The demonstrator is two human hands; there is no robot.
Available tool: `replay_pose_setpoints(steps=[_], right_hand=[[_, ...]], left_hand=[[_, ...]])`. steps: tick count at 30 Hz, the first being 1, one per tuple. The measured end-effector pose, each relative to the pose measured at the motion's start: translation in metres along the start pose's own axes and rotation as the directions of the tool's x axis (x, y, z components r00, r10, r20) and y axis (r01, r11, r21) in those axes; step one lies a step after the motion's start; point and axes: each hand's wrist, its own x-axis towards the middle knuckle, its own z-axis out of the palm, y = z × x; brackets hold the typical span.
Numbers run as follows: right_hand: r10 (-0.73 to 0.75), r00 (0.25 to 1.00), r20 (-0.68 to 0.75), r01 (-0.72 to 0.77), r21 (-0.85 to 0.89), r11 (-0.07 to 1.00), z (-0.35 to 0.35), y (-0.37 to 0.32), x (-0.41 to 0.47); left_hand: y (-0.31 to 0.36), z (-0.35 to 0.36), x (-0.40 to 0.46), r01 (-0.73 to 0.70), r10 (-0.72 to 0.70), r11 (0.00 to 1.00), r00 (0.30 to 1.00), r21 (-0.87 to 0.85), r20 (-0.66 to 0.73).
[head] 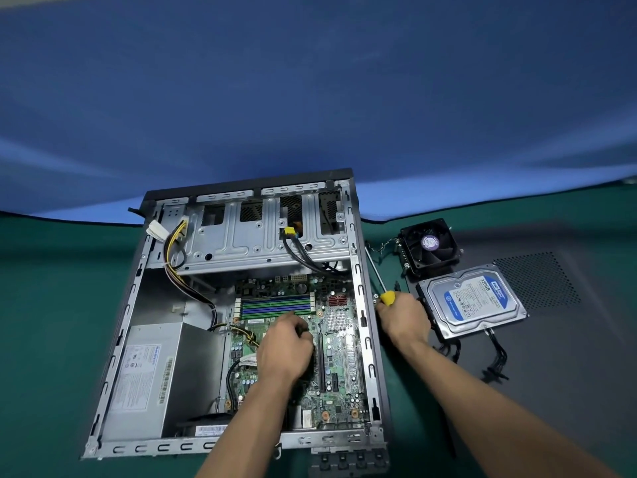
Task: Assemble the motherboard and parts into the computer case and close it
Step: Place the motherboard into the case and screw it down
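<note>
Head view: right hand (404, 319) curled tight round yellow-handled screwdriver (386, 297), thin steel shaft slanting up and away, lying just outside right wall of computer case (362, 305). Left hand (286, 346) fingers bent down onto something dark at middle of motherboard (331, 343); whether gripped or merely pressed, cannot tell. Green circuit board flat inside open case, with blue and green memory slots, small silver finned heatsink, long black expansion slot. Bare grey sheet metal all round, perforated drive cage (265, 229) at far end, boxy grey power supply (151, 374) with labels at left, yellow and black cables (175, 257) looped over. Right of case, on green mat (51, 322): square black fan (431, 244), just beside it shiny metal hard drive (472, 298) with blue-white label, resting on dark perforated side panel (537, 357).
</note>
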Motion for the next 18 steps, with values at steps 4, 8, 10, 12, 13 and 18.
replay_pose_setpoints(steps=[4, 8, 10, 12, 13, 18], right_hand=[[-0.011, 1.0, 0.022, 0.009, 0.108, 0.994, -0.009, 0.002, -0.005], [-0.077, 0.997, 0.01, 0.072, 0.251, 0.965, -0.033, -0.007, -0.013], [-0.121, 0.992, 0.02, 0.102, 0.409, 0.907, -0.048, -0.012, -0.021], [-0.18, 0.982, 0.065, 0.112, 0.57, 0.814, -0.064, -0.018, -0.034], [-0.221, 0.972, 0.083, 0.125, 0.616, 0.778, -0.072, -0.021, -0.04], [-0.437, 0.894, 0.099, 0.255, 0.689, 0.678, -0.104, -0.044, -0.071]], left_hand=[[0.006, -0.004, -0.002, -0.029, 0.029, 1.0, 1.0, -0.009, -0.003], [0.021, -0.017, -0.006, -0.107, 0.104, 0.98, 0.994, -0.167, -0.03], [0.035, -0.028, -0.01, -0.196, 0.18, 0.952, 0.98, -0.235, -0.089], [0.055, -0.041, -0.015, -0.305, 0.263, 0.915, 0.948, -0.265, -0.181], [0.066, -0.047, -0.018, -0.344, 0.295, 0.896, 0.934, -0.281, -0.201], [0.116, -0.066, -0.031, -0.418, 0.434, 0.861, 0.901, -0.29, -0.011]])
